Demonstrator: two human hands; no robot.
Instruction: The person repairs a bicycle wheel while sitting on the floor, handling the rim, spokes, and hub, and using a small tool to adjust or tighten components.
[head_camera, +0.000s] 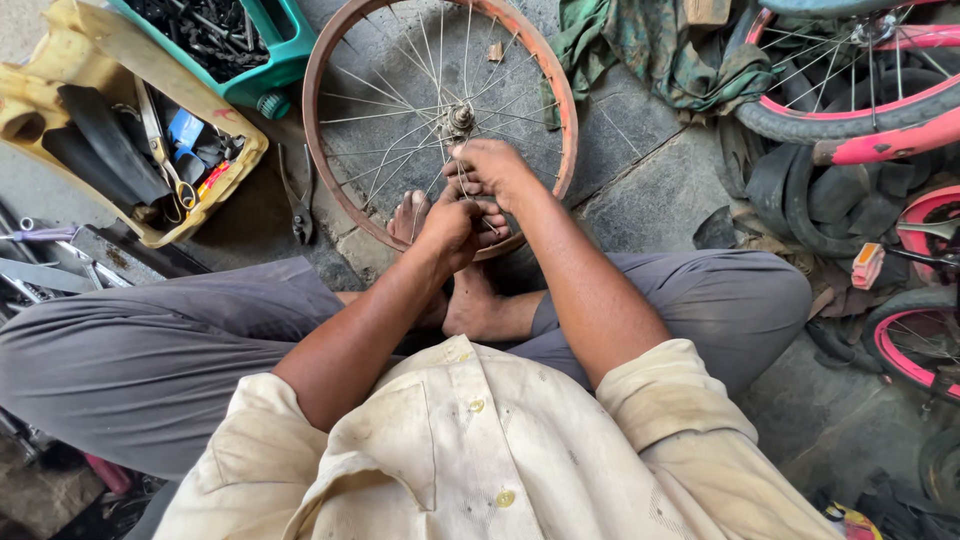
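Observation:
A rusty bicycle wheel rim (330, 40) with thin metal spokes lies on the stone floor in front of me, its near edge resting on my bare feet (470, 300). The hub (460, 118) sits at its middle. My right hand (492, 170) is closed around the spokes just below the hub. My left hand (450, 225) is right beneath it, fingers curled on the spokes near the rim's near edge. What small part the fingers pinch is hidden.
A yellow tray (235, 150) with scissors and tools and a green bin (290, 55) of dark metal parts stand at the left. Pliers (298, 205) lie by the rim. Pink bicycle wheels (880, 110), tyres and a green cloth (640, 45) crowd the right.

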